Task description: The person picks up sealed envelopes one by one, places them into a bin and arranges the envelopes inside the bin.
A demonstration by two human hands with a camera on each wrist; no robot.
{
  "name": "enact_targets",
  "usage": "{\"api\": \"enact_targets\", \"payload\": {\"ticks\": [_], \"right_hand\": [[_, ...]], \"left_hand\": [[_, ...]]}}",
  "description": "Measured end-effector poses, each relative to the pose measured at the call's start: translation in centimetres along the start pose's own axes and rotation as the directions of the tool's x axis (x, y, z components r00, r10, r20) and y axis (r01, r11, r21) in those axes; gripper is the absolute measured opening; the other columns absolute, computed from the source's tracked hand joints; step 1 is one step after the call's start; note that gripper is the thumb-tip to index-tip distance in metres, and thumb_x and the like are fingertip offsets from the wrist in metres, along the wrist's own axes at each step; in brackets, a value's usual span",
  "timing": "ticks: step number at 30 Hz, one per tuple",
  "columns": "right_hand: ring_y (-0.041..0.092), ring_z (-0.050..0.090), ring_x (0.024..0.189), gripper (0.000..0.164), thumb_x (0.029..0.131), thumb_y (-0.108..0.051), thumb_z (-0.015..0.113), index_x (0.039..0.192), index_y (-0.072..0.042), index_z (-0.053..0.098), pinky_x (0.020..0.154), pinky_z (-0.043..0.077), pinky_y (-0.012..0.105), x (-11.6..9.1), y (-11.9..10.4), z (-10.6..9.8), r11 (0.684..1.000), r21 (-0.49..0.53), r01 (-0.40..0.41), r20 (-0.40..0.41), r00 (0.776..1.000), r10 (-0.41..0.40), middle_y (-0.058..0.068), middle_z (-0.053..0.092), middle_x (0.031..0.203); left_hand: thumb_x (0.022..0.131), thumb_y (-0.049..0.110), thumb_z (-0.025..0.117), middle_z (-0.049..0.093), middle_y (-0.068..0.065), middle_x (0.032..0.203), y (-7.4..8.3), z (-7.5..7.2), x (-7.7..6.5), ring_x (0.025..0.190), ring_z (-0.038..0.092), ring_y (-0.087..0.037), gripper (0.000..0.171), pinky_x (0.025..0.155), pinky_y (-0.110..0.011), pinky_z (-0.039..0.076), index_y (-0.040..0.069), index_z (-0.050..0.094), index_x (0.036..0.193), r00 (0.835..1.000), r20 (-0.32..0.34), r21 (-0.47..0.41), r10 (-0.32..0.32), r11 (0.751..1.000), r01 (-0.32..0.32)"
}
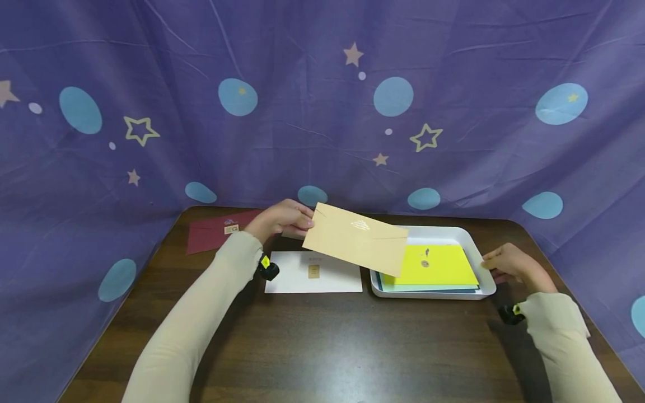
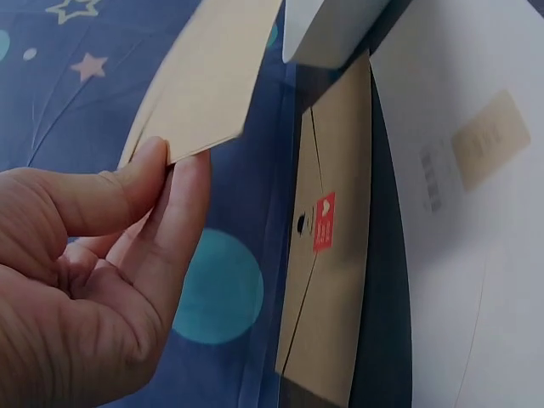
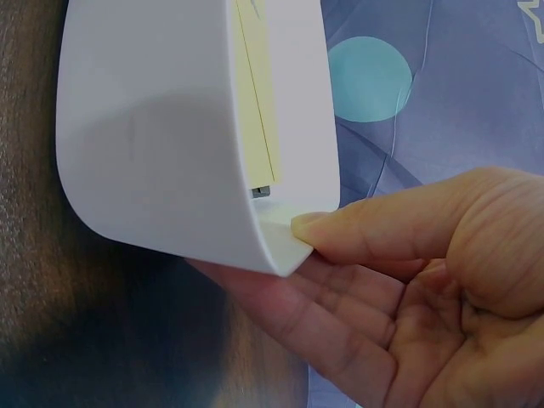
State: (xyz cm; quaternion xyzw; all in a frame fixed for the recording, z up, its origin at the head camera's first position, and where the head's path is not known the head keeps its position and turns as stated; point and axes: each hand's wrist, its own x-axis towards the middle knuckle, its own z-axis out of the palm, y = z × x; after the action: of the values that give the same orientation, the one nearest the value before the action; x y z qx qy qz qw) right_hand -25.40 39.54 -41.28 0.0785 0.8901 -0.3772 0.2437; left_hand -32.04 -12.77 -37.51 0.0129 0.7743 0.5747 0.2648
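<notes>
Envelopes [image 1: 448, 268] in tray [image 1: 435, 235], on table [image 1: 342, 347]

In my head view, the tan envelope [image 1: 355, 240] hides most of the brown envelope [image 2: 340, 276]. The print on the label [image 1: 314, 271] of the white envelope [image 1: 287, 274] is too blurred for me to read.

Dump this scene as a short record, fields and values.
left_hand: left hand pinches a rectangular tan paper envelope by one end
right_hand: right hand grips the rim of a white rectangular plastic tray
in_tray: flat yellow rectangular envelope on top, pale green edge showing beneath
on_table: white rectangular envelope with tan sticker; maroon rectangular envelope; brown paper envelope with red sticker
backdrop: purple patterned fabric
</notes>
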Motion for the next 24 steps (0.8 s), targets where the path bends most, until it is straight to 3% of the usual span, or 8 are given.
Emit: {"api": "enact_targets", "payload": {"ticks": [6, 13, 18, 24], "right_hand": [[0.021, 0.071, 0.077, 0.055, 0.093, -0.003, 0.065, 0.132, 0.029, 0.044, 0.071, 0.065, 0.038, 0.1, 0.1, 0.0, 1.0, -0.007, -0.003, 0.001, 1.0, 0.003, 0.029, 0.07, 0.106], [0.02, 0.07, 0.077, 0.051, 0.096, -0.003, 0.062, 0.132, 0.029, 0.044, 0.071, 0.065, 0.04, 0.1, -0.2, 0.1, 1.0, -0.025, -0.007, -0.014, 1.0, 0.006, 0.031, 0.069, 0.107], [0.019, 0.07, 0.076, 0.051, 0.096, -0.002, 0.062, 0.132, 0.029, 0.044, 0.071, 0.065, 0.04, 0.1, -0.2, 0.1, 1.0, -0.022, -0.004, -0.01, 1.0, 0.004, 0.029, 0.07, 0.105], [0.019, 0.07, 0.076, 0.053, 0.096, -0.002, 0.062, 0.133, 0.029, 0.043, 0.071, 0.065, 0.039, 0.1, -0.2, 0.1, 1.0, -0.024, -0.016, -0.013, 1.0, 0.015, 0.03, 0.069, 0.106]], "left_hand": [[0.094, -0.01, 0.062, 0.065, 0.001, 0.075, 0.2, 1.0, 0.1, 0.069, 0.065, -0.009, 0.032, 0.063, -0.019, 0.06, -0.014, 0.058, 0.126, 0.999, 0.01, -0.043, -0.031, 0.999, 0.031], [0.092, -0.004, 0.069, 0.064, -0.003, 0.083, 0.1, 1.5, 0.1, 0.076, 0.066, -0.011, 0.022, 0.076, -0.026, 0.063, -0.007, 0.066, 0.113, 0.998, 0.065, -0.032, -0.025, 0.999, 0.028], [0.093, -0.006, 0.066, 0.065, -0.006, 0.09, 0.3, 2.5, 0.1, 0.078, 0.067, -0.012, 0.031, 0.085, -0.029, 0.063, -0.01, 0.062, 0.123, 0.998, 0.053, -0.006, -0.042, 0.999, 0.042], [0.093, -0.008, 0.065, 0.065, -0.005, 0.089, 0.3, 3.3, 0.3, 0.075, 0.066, -0.01, 0.038, 0.077, -0.027, 0.064, -0.012, 0.056, 0.129, 0.997, 0.056, 0.001, -0.054, 0.999, 0.054]]}}
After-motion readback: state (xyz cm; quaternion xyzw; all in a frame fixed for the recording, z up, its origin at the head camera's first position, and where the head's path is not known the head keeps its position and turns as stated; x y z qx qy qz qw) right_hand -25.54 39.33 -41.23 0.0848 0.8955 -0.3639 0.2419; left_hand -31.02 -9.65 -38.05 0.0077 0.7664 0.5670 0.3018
